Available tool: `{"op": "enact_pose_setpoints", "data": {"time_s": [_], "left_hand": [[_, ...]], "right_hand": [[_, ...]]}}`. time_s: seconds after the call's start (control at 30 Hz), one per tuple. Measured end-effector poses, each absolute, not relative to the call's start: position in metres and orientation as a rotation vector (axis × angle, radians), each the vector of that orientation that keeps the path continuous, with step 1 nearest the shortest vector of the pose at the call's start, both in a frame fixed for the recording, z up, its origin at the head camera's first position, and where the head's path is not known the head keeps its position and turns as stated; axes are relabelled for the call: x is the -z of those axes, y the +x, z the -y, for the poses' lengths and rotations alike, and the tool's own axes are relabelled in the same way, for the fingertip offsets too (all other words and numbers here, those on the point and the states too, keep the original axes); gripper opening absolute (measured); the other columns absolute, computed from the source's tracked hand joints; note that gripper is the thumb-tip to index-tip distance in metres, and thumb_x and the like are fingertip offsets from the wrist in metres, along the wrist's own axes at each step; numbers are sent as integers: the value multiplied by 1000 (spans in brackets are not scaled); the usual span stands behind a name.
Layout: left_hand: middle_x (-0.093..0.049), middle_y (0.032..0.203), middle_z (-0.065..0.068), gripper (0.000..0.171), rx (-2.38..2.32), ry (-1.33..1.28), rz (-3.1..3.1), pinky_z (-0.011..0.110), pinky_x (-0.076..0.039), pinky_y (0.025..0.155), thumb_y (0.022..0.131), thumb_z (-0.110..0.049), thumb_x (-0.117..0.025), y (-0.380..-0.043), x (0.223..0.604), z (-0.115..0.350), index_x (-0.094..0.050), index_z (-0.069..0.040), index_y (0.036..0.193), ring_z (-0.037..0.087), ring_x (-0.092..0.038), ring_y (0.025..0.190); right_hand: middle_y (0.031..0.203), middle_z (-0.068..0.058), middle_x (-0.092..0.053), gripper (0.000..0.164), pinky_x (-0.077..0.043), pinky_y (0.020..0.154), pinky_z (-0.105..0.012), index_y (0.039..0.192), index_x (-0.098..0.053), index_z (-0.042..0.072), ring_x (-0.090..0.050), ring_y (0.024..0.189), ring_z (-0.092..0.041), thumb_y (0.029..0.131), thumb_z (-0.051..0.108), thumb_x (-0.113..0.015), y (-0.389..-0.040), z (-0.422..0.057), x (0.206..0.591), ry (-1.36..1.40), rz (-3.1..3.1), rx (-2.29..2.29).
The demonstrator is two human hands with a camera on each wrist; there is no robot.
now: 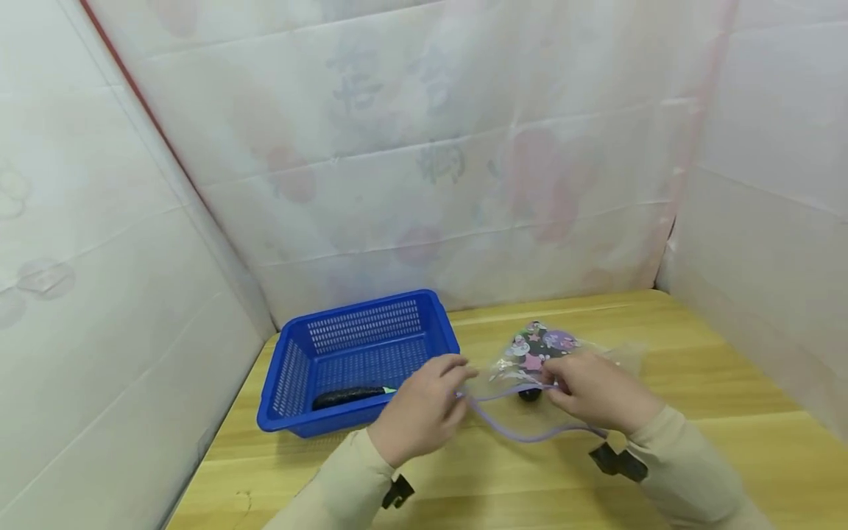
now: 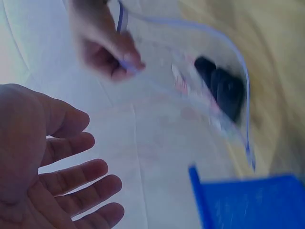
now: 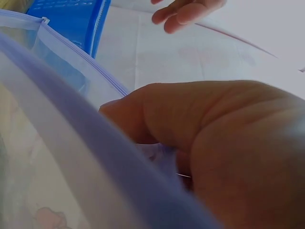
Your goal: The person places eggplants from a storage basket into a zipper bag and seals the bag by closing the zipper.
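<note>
My right hand (image 1: 592, 386) pinches the purple zip edge of a clear zip bag (image 1: 532, 361) printed with pink stars and cartoon figures. The bag's mouth stands apart as a loop, plain in the left wrist view, where dark objects (image 2: 228, 93) show through or behind the film; their kind is unclear. In the right wrist view, thumb and fingers close on the purple edge (image 3: 109, 138). My left hand (image 1: 427, 405) hovers between bag and basket, its fingers loosely extended and holding nothing (image 2: 71, 167). A long black eggplant-like thing (image 1: 347, 397) with a green end lies in the blue basket (image 1: 291, 423).
The basket, with perforated walls, stands left of the bag on a wood-grain table (image 1: 715, 368). White printed sheeting (image 1: 424, 162) hangs behind the table and along both sides.
</note>
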State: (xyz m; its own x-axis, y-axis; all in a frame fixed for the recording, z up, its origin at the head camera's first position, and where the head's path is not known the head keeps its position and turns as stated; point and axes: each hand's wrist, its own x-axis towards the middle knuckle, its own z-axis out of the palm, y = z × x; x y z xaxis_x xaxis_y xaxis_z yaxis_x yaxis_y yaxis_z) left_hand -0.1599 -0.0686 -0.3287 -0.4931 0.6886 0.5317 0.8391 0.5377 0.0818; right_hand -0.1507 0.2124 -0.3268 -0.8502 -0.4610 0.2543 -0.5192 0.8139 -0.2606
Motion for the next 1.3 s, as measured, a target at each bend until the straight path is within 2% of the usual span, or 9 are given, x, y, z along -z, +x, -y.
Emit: {"op": "enact_pose_setpoints", "data": {"time_s": [0.2, 0.37, 0.67, 1.1, 1.3], "left_hand": [[-58, 124, 8, 31, 466, -1133, 2432, 35, -47, 94, 90, -19, -66, -174, 314, 103, -64, -8, 119, 22, -56, 114], [-56, 125, 7, 33, 462, -1062, 2482, 35, -49, 92, 89, -19, -68, -187, 300, 127, -63, -9, 121, 20, -56, 113], [-57, 123, 6, 35, 465, -962, 2610, 40, -47, 94, 90, -19, -68, -207, 282, 156, -61, -10, 122, 22, -56, 113], [-53, 133, 11, 45, 439, -763, 2895, 49, -44, 95, 94, -28, -63, -232, 273, 190, -53, -11, 134, 29, -53, 118], [-57, 131, 13, 45, 470, -763, 3010, 48, -46, 94, 95, -26, -62, -244, 274, 211, -53, -7, 135, 30, -55, 118]], "right_hand": [[60, 15, -43, 14, -35, 49, -22, 74, -61, 22, -38, 53, -2, 81, 13, -69, -154, -209, 328, 745, 2823, -494], [59, 15, -42, 14, -34, 48, -22, 74, -61, 22, -37, 53, -2, 81, 13, -69, -156, -209, 328, 726, 2821, -492], [59, 15, -43, 16, -35, 49, -22, 73, -60, 23, -37, 53, -2, 81, 12, -69, -155, -209, 327, 721, 2821, -487], [59, 14, -42, 18, -34, 47, -21, 71, -58, 24, -37, 52, -2, 81, 13, -69, -154, -208, 326, 713, 2810, -477], [60, 14, -45, 15, -36, 47, -21, 73, -61, 22, -38, 52, -2, 81, 12, -68, -154, -207, 326, 716, 2824, -500]]}}
